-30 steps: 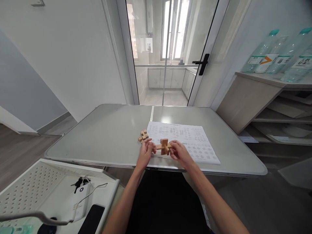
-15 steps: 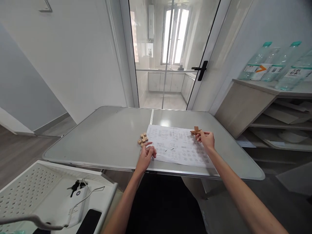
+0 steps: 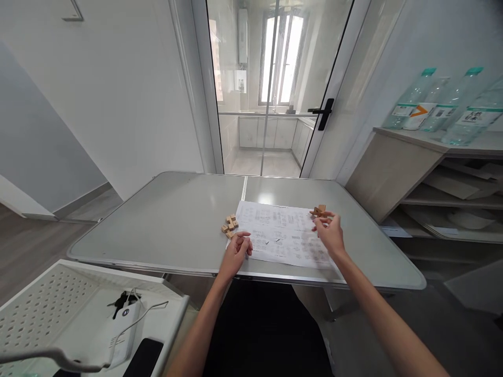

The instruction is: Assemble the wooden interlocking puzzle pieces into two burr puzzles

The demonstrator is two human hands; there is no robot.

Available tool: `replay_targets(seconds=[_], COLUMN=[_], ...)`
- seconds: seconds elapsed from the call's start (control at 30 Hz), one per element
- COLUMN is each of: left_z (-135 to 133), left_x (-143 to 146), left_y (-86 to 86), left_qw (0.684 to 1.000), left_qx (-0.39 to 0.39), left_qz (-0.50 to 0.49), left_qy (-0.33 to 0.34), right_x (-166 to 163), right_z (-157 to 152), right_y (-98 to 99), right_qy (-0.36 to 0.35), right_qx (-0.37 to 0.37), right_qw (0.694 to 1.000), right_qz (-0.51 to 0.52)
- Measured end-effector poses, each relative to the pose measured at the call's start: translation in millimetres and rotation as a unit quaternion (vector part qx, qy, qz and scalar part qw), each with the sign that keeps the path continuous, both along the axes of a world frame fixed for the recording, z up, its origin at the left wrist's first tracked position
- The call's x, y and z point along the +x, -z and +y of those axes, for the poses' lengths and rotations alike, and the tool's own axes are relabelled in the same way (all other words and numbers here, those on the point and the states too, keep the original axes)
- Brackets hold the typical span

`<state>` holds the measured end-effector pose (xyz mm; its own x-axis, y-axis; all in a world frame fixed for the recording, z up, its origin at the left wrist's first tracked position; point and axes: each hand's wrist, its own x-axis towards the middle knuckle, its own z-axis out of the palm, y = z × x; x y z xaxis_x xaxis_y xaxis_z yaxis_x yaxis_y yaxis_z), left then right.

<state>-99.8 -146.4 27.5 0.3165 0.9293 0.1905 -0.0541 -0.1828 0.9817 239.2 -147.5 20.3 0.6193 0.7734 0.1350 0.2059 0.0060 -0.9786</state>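
A small assembled wooden cross puzzle [image 3: 319,210] stands on the far right corner of a printed instruction sheet [image 3: 281,235]. My right hand [image 3: 330,234] hovers just in front of it, fingers spread and loosely bent, holding nothing. My left hand [image 3: 237,249] rests on the sheet's near left corner with relaxed fingers, also holding nothing. A little pile of loose wooden puzzle pieces [image 3: 230,224] lies on the table just beyond the left hand, beside the sheet's left edge.
The grey folding table [image 3: 173,220] faces a glass door [image 3: 271,89]. At the near left a white perforated cart [image 3: 51,303] holds keys, a white power bank with cable and a black phone [image 3: 143,357]. A wooden shelf [image 3: 428,173] with water bottles stands at the right.
Both hands held the cross puzzle near the table's front edge. My right hand then carried it to the sheet's far right corner and let go; my left hand stayed on the sheet.
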Motion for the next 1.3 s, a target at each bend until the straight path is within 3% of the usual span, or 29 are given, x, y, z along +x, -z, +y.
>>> replay_targets(seconds=[0.1,0.2,0.43,0.53,0.6,0.67,0.77,1.0,1.3], left_z=[0,-2,-4,-3,0,6,22,66,94], left_x=[-1,-1,0,-1,-4,-8,-14,-21,-32], left_y=[0.7,-1.9,-6.6,-6.5,-6.6,-6.2,-2.4,13.0,6.9], left_qw=[1.000,1.000,1.000,0.995,0.969,0.919,0.861,0.821,0.797], left_qx=[0.005,0.008,0.007,0.052,0.138,0.224,0.274,0.258,0.229], left_qz=[0.010,0.023,0.024,0.068,0.148,0.235,0.325,0.425,0.510], left_qy=[0.005,0.002,-0.005,-0.059,-0.142,-0.224,-0.280,-0.281,-0.228], right_x=[-26,-43,-46,-47,-48,-48,-48,-47,-45], right_z=[-16,-24,-27,-28,-28,-29,-28,-28,-28], right_y=[7.8,16.7,24.2,23.4,23.3,23.7,25.0,27.2,28.2], right_qy=[-0.111,-0.173,-0.194,-0.197,-0.198,-0.200,-0.202,-0.209,-0.212], right_qx=[-0.004,-0.012,-0.012,-0.010,-0.008,-0.007,-0.007,-0.004,-0.005], right_qw=[0.994,0.985,0.981,0.980,0.979,0.979,0.978,0.976,0.974], right_qz=[-0.011,-0.014,-0.026,-0.033,-0.038,-0.044,-0.052,-0.068,-0.082])
